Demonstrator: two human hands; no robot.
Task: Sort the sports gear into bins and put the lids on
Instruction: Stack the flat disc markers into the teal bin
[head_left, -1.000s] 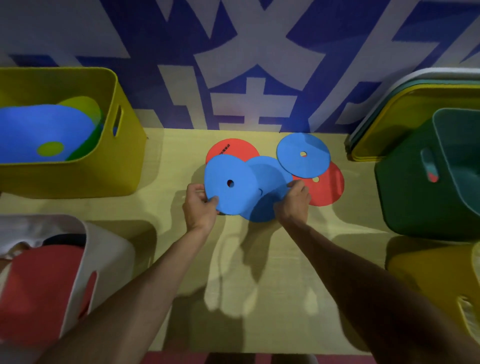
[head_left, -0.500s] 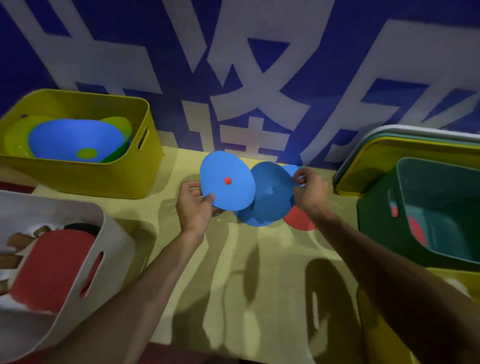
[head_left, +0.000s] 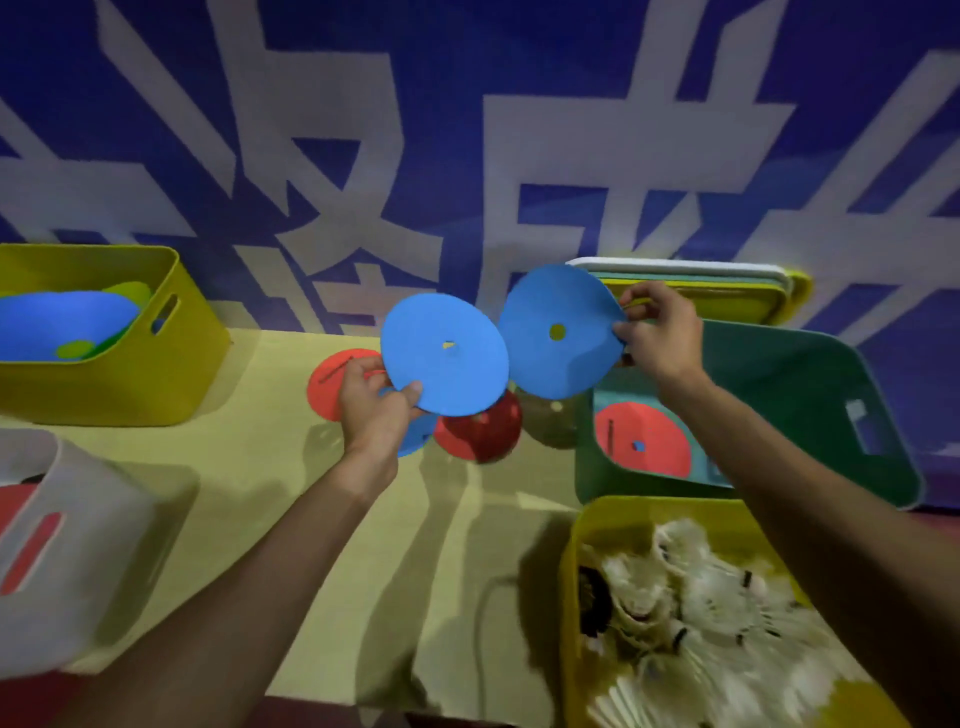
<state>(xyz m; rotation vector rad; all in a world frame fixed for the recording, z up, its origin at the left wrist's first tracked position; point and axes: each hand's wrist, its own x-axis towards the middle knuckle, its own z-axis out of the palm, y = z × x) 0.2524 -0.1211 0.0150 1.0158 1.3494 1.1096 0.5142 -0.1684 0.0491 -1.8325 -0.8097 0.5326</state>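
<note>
My left hand (head_left: 376, 410) grips the lower edge of a blue disc (head_left: 444, 353) raised above the table. Beside it, my right hand (head_left: 657, 332) pinches the right edge of a second blue disc (head_left: 558, 332), held over the green bin's (head_left: 810, 405) left rim. Inside the green bin lies a red disc (head_left: 644, 439). Two red discs (head_left: 324, 382) (head_left: 480, 431) and part of a blue disc (head_left: 415, 439) lie on the yellow table (head_left: 260, 457) below my hands.
A yellow bin (head_left: 114, 374) with blue and green discs stands far left. A white bin (head_left: 78, 545) with red gear sits near left. Another yellow bin (head_left: 576, 597) of shuttlecocks is near right. Stacked lids (head_left: 727, 286) lean behind the green bin.
Both hands have lifted their blue discs higher and moved apart. The right hand's disc has travelled right, toward the green bin. The view has shifted right, showing the shuttlecock bin.
</note>
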